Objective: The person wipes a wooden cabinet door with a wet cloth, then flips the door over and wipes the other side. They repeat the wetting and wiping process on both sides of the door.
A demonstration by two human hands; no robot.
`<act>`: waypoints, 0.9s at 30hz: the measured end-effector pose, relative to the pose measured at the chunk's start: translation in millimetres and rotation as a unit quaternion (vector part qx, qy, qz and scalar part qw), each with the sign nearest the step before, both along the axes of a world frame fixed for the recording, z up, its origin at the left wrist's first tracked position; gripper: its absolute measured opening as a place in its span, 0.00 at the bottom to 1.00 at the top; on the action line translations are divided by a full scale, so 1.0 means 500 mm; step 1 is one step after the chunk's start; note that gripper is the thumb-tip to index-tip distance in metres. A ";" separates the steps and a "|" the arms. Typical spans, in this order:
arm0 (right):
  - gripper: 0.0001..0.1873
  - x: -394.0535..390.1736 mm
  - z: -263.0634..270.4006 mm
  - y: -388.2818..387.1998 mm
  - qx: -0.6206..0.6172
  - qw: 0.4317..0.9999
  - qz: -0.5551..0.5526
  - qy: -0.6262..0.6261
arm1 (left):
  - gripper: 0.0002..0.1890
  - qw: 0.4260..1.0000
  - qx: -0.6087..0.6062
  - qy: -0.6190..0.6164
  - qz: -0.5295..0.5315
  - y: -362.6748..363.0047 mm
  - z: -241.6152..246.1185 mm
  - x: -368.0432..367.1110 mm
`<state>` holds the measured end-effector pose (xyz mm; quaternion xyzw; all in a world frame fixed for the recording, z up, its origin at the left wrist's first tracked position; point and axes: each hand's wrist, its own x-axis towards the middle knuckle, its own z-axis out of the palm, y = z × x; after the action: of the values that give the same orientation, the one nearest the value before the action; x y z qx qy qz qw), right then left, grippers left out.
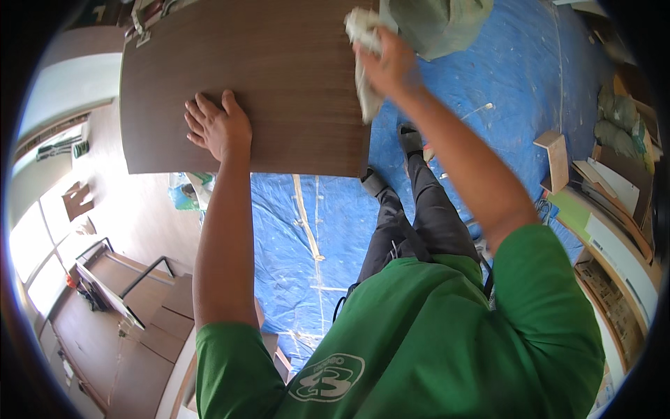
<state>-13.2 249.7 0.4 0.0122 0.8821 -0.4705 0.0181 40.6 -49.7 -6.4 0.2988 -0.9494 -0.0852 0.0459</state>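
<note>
A dark brown wood-grain panel [293, 94] spreads out in front of me at the top of the view. My left hand [220, 125] lies on its face with the fingers spread, holding nothing. Near the panel's right edge, my right hand [392, 63] grips a whitish cloth [364, 31]; part of the cloth hangs down along that edge. The right hand is slightly blurred. What supports the panel is hidden beneath it.
A blue tarpaulin [513, 99] with strips of tape covers the floor. A grey-green sheet or bag [437, 26] lies beyond my right hand. Boards and a small wooden piece [557, 162] stand at the right. Brown panels [136, 356] are at the lower left, near a bright window [31, 235].
</note>
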 end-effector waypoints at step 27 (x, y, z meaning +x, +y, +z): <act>0.22 0.322 0.046 0.018 0.025 0.952 0.306 -0.007 | 0.41 0.999 0.009 0.050 0.000 -0.020 -0.027 0.010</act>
<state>148.0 258.9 23.2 -0.2544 0.8548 -0.4203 0.1672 45.8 -59.9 -19.8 0.2945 -0.9452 -0.1083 0.0905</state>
